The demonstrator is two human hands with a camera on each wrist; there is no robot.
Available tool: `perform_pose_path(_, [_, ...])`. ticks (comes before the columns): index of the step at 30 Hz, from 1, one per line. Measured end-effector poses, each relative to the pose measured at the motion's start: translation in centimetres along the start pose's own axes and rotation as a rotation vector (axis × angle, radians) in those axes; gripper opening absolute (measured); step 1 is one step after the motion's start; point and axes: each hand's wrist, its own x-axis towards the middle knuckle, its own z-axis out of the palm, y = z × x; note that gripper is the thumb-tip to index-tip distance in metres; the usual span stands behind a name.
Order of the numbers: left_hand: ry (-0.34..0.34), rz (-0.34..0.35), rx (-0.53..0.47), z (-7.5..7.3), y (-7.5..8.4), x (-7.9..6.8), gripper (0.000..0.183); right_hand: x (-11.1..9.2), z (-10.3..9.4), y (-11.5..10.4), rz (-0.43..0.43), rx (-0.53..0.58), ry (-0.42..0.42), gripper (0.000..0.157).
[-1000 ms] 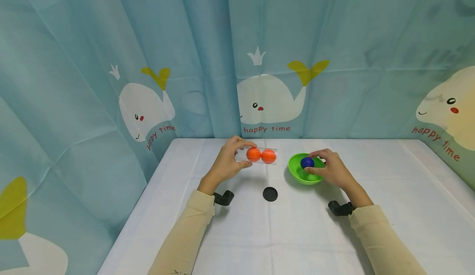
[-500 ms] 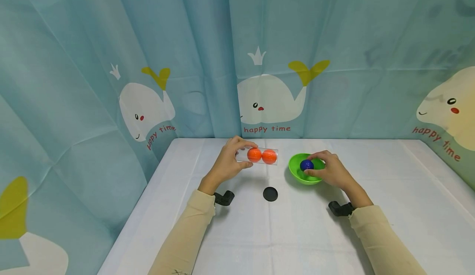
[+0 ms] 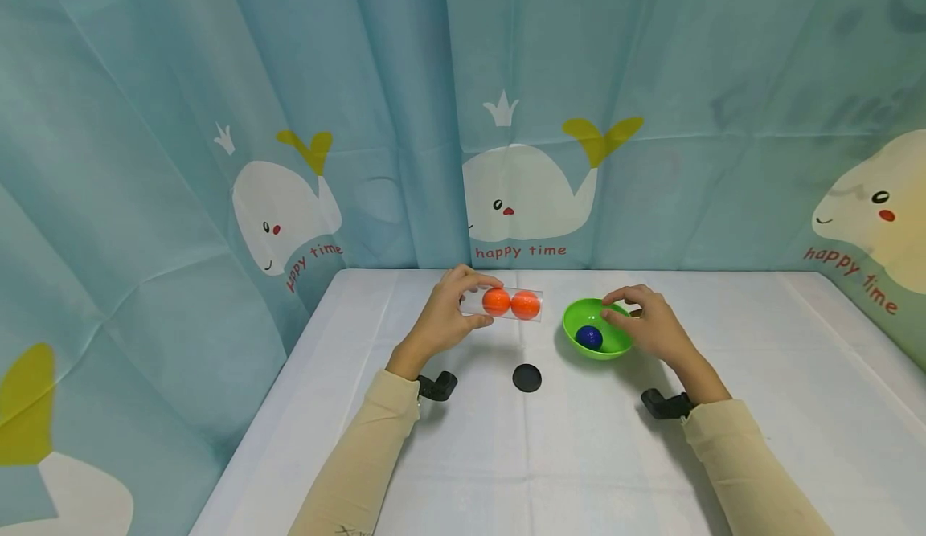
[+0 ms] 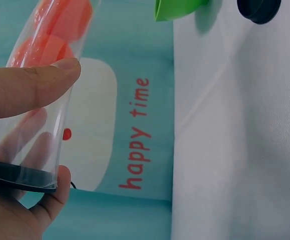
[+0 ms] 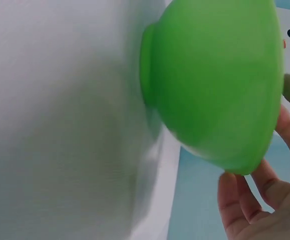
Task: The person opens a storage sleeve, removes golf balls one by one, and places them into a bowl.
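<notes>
My left hand (image 3: 447, 308) grips a clear plastic tube (image 4: 54, 122) between thumb and fingers, holding it roughly level above the table in the head view. Two orange balls (image 3: 526, 305) sit in the tube's right-hand half, and a dark cap (image 4: 22, 176) covers the end nearest my palm. A dark blue ball (image 3: 589, 337) lies at the bottom of a green bowl (image 3: 617, 345). Over the bowl's right rim is my right hand (image 3: 653, 325), thumb and forefinger spread apart with nothing between them. In the right wrist view its fingers (image 5: 229, 200) show beyond the bowl's rim.
A round black lid (image 3: 526, 378) lies on the white-covered table (image 3: 579, 456), in front of the tube and left of the bowl. Behind the table hangs a blue curtain (image 3: 405, 102) with whale prints. Black wrist mounts (image 3: 437, 386) stick out from both wrists.
My right hand has let go of the blue ball, which has dropped lower in the bowl. Its fingers have parted and drawn slightly up and right. My left hand has hardly moved.
</notes>
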Motion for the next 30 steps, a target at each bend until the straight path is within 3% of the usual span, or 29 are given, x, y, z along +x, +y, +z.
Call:
perform_pose_path(11, [0.018, 0.024, 0.013, 0.0, 0.4, 0.0, 0.048, 0.0, 0.6, -2.1, -0.074, 0.006, 0.115, 0.022])
perform_pose_path(23, [0.022, 0.042, -0.003, 0.1, 0.8, 0.0, 0.047, -0.4, 3.0, -5.7, -0.101, 0.225, -0.091, 0.026])
perform_pose_path(30, [0.018, 0.041, 0.015, 0.1, 1.0, 0.0, 0.047, -0.6, 3.9, -6.3, -0.069, 0.339, -0.139, 0.034])
